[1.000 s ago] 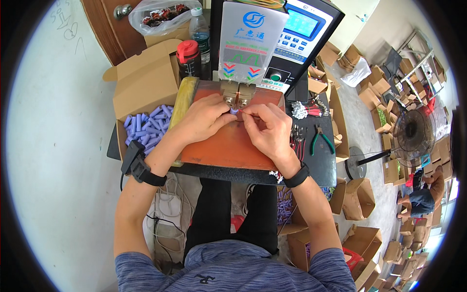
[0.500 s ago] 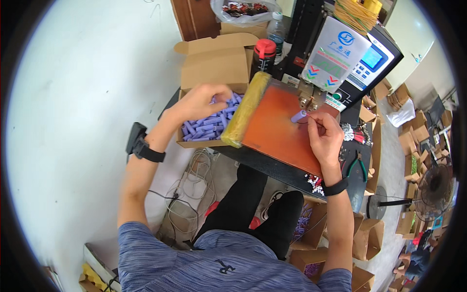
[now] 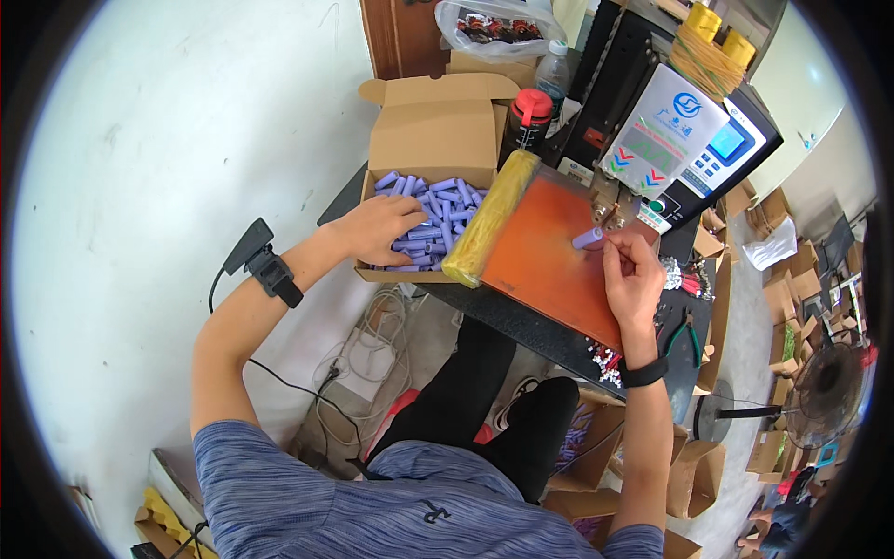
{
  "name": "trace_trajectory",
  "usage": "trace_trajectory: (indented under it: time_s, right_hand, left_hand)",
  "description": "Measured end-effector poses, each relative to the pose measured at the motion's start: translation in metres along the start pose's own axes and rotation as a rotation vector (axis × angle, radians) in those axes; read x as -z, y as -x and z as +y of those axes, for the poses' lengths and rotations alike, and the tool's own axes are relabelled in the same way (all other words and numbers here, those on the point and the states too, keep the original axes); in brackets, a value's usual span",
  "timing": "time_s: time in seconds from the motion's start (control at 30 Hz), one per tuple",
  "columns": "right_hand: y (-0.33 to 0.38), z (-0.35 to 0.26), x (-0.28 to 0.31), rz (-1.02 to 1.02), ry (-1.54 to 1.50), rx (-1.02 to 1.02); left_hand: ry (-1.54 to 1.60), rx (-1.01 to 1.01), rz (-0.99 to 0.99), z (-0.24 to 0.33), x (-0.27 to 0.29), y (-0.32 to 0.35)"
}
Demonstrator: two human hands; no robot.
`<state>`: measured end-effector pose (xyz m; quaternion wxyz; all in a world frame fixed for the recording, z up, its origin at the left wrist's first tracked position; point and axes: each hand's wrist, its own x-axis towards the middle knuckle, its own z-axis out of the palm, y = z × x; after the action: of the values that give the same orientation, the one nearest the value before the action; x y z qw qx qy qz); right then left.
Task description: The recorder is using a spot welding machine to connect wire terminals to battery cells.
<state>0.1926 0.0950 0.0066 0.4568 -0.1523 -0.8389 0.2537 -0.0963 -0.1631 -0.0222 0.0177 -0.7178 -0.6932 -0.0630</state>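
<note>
Purple cylinder (image 3: 586, 238) at the orange board (image 3: 531, 265), pinched at its right end.
The piece is probably stiff and fairly light, its smooth sleeve apt to roll or slip; a thumb-and-finger hold around the middle should suit, clear of the ends. Right hand (image 3: 636, 279): thumb and forefinger together at the cylinder's end, forearm upright in view. Left hand (image 3: 380, 230): reaching among loose cylinders (image 3: 452, 198) in the open carton (image 3: 433, 135); whether it grips one cannot be told.
</note>
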Motion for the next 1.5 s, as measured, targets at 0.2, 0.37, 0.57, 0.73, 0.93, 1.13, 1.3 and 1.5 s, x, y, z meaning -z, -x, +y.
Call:
trace_trajectory:
  time_s: [0.2, 0.37, 0.57, 0.73, 0.93, 1.13, 1.3, 1.5]
  right_hand:
    - [0.001, 0.0, -0.001, -0.005, -0.019, -0.032]
    - [0.001, -0.002, -0.001, -0.006, 0.029, -0.013]
    - [0.0, -0.001, -0.002, -0.013, 0.037, -0.026]
    - [-0.001, -0.003, 0.001, -0.007, 0.037, -0.014]
    - [0.002, -0.001, 0.0, -0.009, 0.022, -0.037]
    - [0.0, -0.003, 0.0, -0.026, 0.006, -0.018]
    - [0.0, -0.003, 0.0, -0.004, 0.021, 0.019]
    - [0.0, 0.006, -0.004, 0.011, 0.003, -0.004]
  left_hand:
    - [0.042, -0.045, -0.074, -0.013, 0.005, -0.012]
    - [-0.009, -0.057, -0.112, -0.011, -0.001, -0.019]
    - [0.013, -0.084, -0.013, -0.018, -0.007, -0.008]
    - [-0.124, 0.066, 0.028, 0.003, -0.01, -0.011]
    - [-0.086, 0.036, -0.122, -0.004, -0.014, -0.013]
    - [-0.194, 0.043, -0.002, -0.002, -0.027, -0.017]
    - [-0.292, 0.259, -0.082, 0.001, -0.043, -0.041]
    - [0.111, 0.373, 0.097, -0.021, -0.026, -0.042]
